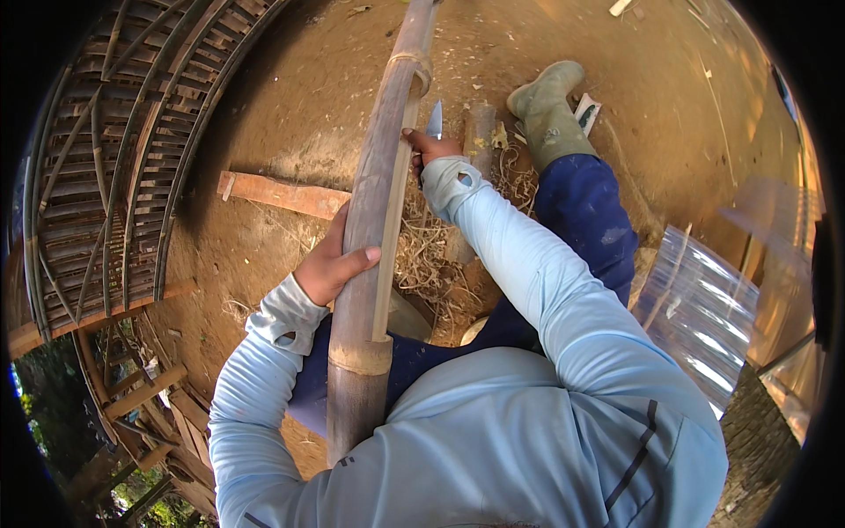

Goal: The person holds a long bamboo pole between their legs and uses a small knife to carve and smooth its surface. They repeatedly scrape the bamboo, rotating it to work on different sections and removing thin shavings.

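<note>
A long bamboo pole (374, 185) slants across my lap and away to the top of the view, with a length of its right side cut open between two nodes. My left hand (333, 264) wraps round it from the left, thumb on top, fingers hidden behind. Farther along, my right hand (431, 151) is closed on a knife beside the pole's cut edge. The knife's pointed blade (435, 120) sticks up past the fist; its handle is mostly hidden. Curly bamboo shavings (440, 255) lie on the ground under the hands.
A flat reddish plank (286, 194) lies left of the pole. A slatted bamboo structure (114, 167) stands at the left. My boot (550, 114) rests on the dirt floor (669, 114) at the far right. A clear corrugated sheet (700, 308) leans at the right.
</note>
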`<state>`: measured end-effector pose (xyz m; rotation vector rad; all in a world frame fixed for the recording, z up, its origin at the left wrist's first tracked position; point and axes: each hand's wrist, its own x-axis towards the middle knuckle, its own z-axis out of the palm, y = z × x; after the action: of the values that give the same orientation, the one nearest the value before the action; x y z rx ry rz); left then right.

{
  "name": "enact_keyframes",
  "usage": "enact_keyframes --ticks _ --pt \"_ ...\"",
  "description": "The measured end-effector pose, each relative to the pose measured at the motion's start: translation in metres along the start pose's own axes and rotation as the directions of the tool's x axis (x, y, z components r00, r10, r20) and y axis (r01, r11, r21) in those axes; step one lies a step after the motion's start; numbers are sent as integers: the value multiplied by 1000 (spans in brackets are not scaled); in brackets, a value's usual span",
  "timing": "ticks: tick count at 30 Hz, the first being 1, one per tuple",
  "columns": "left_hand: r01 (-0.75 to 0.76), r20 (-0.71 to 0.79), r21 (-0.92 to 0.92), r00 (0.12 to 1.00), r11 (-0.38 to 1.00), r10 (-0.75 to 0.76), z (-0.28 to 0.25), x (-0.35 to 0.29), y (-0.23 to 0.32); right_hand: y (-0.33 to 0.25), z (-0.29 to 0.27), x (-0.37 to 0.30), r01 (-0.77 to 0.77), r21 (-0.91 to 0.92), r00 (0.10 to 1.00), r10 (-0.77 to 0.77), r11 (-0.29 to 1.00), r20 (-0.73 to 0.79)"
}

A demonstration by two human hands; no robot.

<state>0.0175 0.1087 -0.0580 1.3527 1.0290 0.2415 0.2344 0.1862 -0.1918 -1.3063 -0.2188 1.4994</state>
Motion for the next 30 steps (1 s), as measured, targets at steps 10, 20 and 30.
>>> enact_keyframes --ticks 10,20,30 --pt "-13 17 -62 1000 998 15 2 3 -5 22 -10 -57 31 -178 995 -14 983 98" --pt "-16 -15 26 1000 1000 16 10 -1 11 -13 -57 -23 155 -509 969 -29 846 247" --pt "30 -28 82 999 996 -28 5 -2 7 -95 -23 58 390 -899 903 -110 -201 416"
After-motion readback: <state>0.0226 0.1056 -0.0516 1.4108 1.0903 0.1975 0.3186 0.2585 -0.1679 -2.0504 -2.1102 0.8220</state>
